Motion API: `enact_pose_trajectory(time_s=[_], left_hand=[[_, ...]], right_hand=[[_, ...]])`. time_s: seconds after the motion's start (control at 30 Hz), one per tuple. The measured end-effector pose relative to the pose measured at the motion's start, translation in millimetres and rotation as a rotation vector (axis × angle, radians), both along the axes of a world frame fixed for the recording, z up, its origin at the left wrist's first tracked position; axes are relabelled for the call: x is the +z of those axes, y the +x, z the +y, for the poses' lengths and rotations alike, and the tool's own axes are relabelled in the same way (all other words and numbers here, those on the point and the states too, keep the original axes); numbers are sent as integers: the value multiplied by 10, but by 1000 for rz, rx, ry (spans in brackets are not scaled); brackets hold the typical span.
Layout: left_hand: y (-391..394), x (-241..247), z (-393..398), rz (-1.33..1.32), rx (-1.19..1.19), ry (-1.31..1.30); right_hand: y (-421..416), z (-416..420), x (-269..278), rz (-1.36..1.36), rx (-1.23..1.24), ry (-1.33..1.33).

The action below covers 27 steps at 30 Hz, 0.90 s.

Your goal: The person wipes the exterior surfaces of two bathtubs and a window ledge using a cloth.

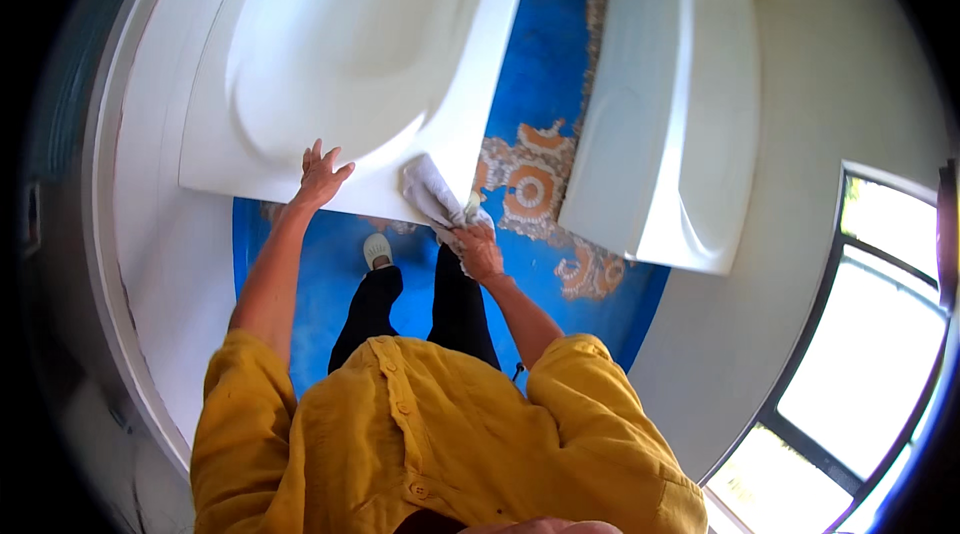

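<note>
Before me stands a white bathtub (465, 106), its near rim running across in front of my legs. My left hand (322, 175) is at that rim, fingers spread and holding nothing; whether it presses on the surface I cannot tell. Near the tub's right corner my right hand (478, 250) grips a crumpled pale cloth (429, 187). Part of the cloth lies over the rim, and the rest bunches at my fingers beyond the edge.
A second white bathtub (645, 136) stands on the right by the wall (795, 106). Between the tubs runs a blue floor (544, 46) with patterned orange and grey patches (529, 189). A dark-framed window (847, 354) is at the right, a white wall (161, 234) at the left.
</note>
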State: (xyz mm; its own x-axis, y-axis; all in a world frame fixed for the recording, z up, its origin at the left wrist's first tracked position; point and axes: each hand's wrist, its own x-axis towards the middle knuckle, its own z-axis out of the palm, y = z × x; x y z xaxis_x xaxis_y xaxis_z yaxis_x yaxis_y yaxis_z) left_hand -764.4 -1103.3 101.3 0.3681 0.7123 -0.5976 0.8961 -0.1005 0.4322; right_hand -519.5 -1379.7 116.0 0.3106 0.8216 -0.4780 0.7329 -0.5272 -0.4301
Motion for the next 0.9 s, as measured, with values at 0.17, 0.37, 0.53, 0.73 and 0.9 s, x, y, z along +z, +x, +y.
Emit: enact_pose_trajectory(time_s=[0.17,0.37,0.53,0.73,0.9], left_hand=[[123,1300,-643,-772,424,-653],[215,2905,-1550,-1301,363,-1082],[724,3989,-2189,-1590,-236,-1174],[1421,4980,-3570,-1595,-864,-1491],[1758,5309,-4842,-1664,-1164,-1832]], right_hand=[[274,-1273,321,-113,-204,35],[221,-2895,1123,41,-673,-108],[-279,-4330,1154,-23,-1066,-205],[-881,-5597,1167,203,-1409,-139],[-1309,-6300,1025,195,-1528,-252]])
